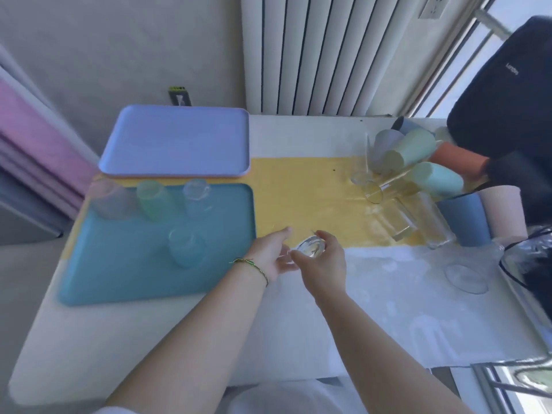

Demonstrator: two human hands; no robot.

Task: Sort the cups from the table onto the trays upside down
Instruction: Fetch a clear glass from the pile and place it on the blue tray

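Observation:
A clear glass cup (310,247) hangs above the table's middle, its base turned toward me. My right hand (324,262) grips it from the right; my left hand (273,253) touches it from the left with fingers extended. To the left lies a teal tray (125,282) with several cups standing upside down: a pale grey one (110,198), a green one (153,201) and two clear ones (195,198) (186,246). Behind it a lavender tray (176,141) lies bare. A heap of plastic and glass cups (409,180) lies at the right.
A yellow mat (301,192) covers the table's middle. A dark backpack (507,94) stands at the far right, with a dark bag (528,261) near the right edge. One glass (467,277) lies apart at the right. A radiator (328,52) rises behind the table.

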